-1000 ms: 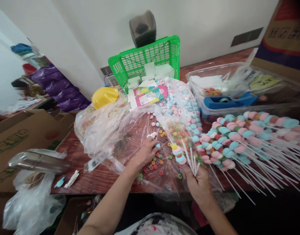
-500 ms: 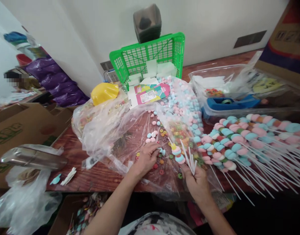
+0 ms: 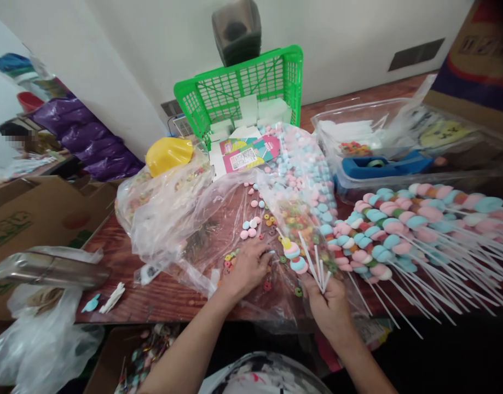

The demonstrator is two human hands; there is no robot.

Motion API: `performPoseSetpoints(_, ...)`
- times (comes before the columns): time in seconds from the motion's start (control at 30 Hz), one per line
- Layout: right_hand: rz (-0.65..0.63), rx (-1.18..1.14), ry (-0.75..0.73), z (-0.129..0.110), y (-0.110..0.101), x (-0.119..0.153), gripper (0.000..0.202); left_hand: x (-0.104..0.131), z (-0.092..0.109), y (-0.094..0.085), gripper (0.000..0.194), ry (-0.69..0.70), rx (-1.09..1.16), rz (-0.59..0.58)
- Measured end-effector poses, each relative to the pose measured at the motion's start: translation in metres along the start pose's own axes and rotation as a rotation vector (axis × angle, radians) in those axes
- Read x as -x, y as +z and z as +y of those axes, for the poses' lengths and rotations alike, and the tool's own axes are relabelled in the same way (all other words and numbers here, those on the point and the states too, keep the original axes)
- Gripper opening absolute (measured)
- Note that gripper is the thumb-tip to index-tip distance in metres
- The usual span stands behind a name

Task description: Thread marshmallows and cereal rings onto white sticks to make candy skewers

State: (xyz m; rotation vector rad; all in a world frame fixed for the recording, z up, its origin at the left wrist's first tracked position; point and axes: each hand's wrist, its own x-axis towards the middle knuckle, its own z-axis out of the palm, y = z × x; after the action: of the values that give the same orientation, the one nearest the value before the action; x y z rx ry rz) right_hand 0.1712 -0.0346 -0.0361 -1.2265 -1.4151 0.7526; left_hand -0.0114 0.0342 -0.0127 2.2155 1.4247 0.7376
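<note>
My right hand (image 3: 330, 298) is closed around several white sticks (image 3: 317, 265). Among them is a short skewer of pink, blue and white marshmallows (image 3: 297, 261) with a yellow piece at its tip. My left hand (image 3: 246, 268) reaches down into loose candy on clear plastic, its fingers curled; what lies under the fingertips is mostly hidden. Close by are coloured candy rings (image 3: 270, 220) and a small group of pink and blue marshmallows (image 3: 249, 227). Finished-looking marshmallow skewers (image 3: 393, 224) lie in a pile to the right, sticks pointing toward me.
A green basket (image 3: 238, 82) stands at the back behind a heap of marshmallows (image 3: 304, 164). At the right are a clear tub and a blue tape dispenser (image 3: 382, 166). Bagged rings under a yellow bowl-shaped item (image 3: 169, 156), and a metal flask (image 3: 50, 269), are leftward.
My left hand has shifted slightly down over the loose candy, covering the blue marshmallows seen by its fingertips. My right hand keeps its hold on the sticks. The view has turned slightly.
</note>
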Motion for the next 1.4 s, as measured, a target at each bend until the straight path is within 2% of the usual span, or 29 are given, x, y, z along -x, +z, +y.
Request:
performPoseSetpoints(0.1,0.024,0.000,-0.012,-0.002,-0.001,0.001,0.024,-0.005,-0.011,-0.010,0.014,-0.102,0.279,0.037)
performPoseSetpoints(0.2,0.027,0.004,-0.025,-0.002,-0.002,0.002,0.024,-0.012,-0.019,-0.021,0.014,-0.120,0.273,0.183)
performPoseSetpoints(0.27,0.030,0.017,-0.037,-0.001,-0.003,0.002,0.025,-0.014,-0.022,-0.023,0.012,-0.018,0.113,0.217)
performPoseSetpoints(0.43,0.042,0.029,-0.037,-0.001,-0.005,0.001,0.026,-0.008,-0.021,-0.013,0.020,0.347,-0.179,0.055)
performPoseSetpoints(0.53,0.020,0.022,-0.020,-0.002,-0.006,0.001,0.025,-0.002,-0.022,-0.010,0.021,0.431,-0.211,0.020)
performPoseSetpoints(0.6,0.016,0.025,-0.020,-0.002,-0.006,0.001,0.025,0.000,-0.024,-0.010,0.022,0.437,-0.178,0.044)
performPoseSetpoints(0.7,0.042,0.046,-0.027,-0.001,-0.004,0.002,0.026,-0.002,-0.029,-0.008,0.027,0.334,-0.072,0.128)
performPoseSetpoints(0.77,0.053,0.050,-0.023,-0.001,-0.003,0.001,0.026,-0.005,-0.030,-0.007,0.028,0.241,-0.037,0.139)
performPoseSetpoints(0.83,0.041,0.038,-0.004,0.000,-0.003,0.001,0.024,-0.009,-0.028,-0.007,0.026,0.192,-0.074,0.080)
performPoseSetpoints(1.0,0.010,0.016,0.025,-0.001,-0.002,0.000,0.021,-0.014,-0.011,-0.014,0.021,0.210,-0.297,-0.105)
performPoseSetpoints(1.1,-0.010,0.019,0.017,-0.003,-0.003,0.001,0.020,-0.008,-0.001,-0.014,0.018,0.193,-0.386,-0.124)
performPoseSetpoints(1.17,-0.013,0.017,0.007,-0.004,-0.004,0.001,0.019,-0.001,0.001,-0.011,0.017,0.213,-0.357,-0.107)
performPoseSetpoints(1.23,-0.012,0.020,-0.001,-0.005,-0.005,0.001,0.020,0.007,0.000,-0.006,0.019,0.257,-0.245,-0.086)
performPoseSetpoints(1.3,-0.007,0.035,-0.002,-0.004,-0.005,0.001,0.021,0.013,-0.002,-0.002,0.020,0.207,-0.050,-0.015)
performPoseSetpoints(1.4,-0.013,0.068,-0.007,-0.002,-0.002,0.003,0.020,0.015,0.000,-0.001,0.017,-0.113,0.424,0.232)
